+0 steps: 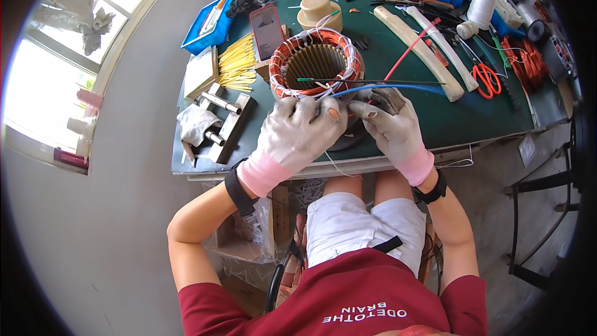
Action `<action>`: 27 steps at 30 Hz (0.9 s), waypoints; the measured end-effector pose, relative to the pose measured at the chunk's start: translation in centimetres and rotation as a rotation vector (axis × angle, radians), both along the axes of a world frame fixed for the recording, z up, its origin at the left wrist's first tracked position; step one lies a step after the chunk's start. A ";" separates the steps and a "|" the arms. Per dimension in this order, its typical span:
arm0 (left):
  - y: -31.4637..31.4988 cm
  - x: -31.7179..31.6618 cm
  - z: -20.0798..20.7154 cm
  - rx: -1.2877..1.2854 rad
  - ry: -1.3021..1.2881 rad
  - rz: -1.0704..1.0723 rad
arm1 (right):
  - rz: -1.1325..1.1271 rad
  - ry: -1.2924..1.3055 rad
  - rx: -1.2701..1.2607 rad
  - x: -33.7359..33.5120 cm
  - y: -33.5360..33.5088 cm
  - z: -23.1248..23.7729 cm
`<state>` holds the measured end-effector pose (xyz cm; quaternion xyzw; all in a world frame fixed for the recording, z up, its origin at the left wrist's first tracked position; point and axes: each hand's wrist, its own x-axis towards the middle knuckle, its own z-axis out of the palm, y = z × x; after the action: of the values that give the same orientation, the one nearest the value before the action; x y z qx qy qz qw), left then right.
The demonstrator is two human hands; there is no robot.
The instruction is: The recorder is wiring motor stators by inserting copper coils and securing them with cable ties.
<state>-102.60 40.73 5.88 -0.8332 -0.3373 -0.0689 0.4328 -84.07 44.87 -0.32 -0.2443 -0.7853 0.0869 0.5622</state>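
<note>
My left hand (298,134), grey-gloved, pinches a thin white cord (326,92) at the near rim of the round copper-wound motor stator (315,63) | my right hand (388,123) grips a blue insulated wire (379,88) just beside it | stator stands on the green desk (472,115), red-handled scissors (485,79) well right.

- Your left hand (297,134), in a grey glove with a pink cuff, is curled, fingers bunched toward the right hand.
- Your right hand (390,126), gloved alike, has its fingertips pinched together, nearly meeting the left.
- Both forearms rise bare from the lower edge, each wrist wearing a black band.
</note>
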 end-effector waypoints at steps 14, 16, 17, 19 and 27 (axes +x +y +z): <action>-1.6 1.6 -2.4 -0.254 -0.770 0.220 | -0.498 -0.528 -0.382 3.8 12.4 -2.7; -2.1 0.9 -0.6 -0.216 -0.829 0.082 | -0.498 -0.835 -0.216 2.8 16.0 -3.6; -1.8 0.5 -0.3 -0.196 -0.892 0.017 | -0.496 -0.844 -0.212 2.8 18.1 -4.9; -1.1 0.2 0.7 -0.217 -1.006 -0.050 | -0.186 -0.753 -0.144 2.4 20.8 -6.3; 1.7 -1.3 -1.6 -0.355 -1.108 -0.086 | -0.266 -0.867 -0.228 1.4 21.1 -6.5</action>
<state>-103.92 42.42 4.32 -0.7457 -0.4855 -0.4544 0.0424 -82.64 65.98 -6.79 -0.4168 -0.8952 -0.0101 0.1577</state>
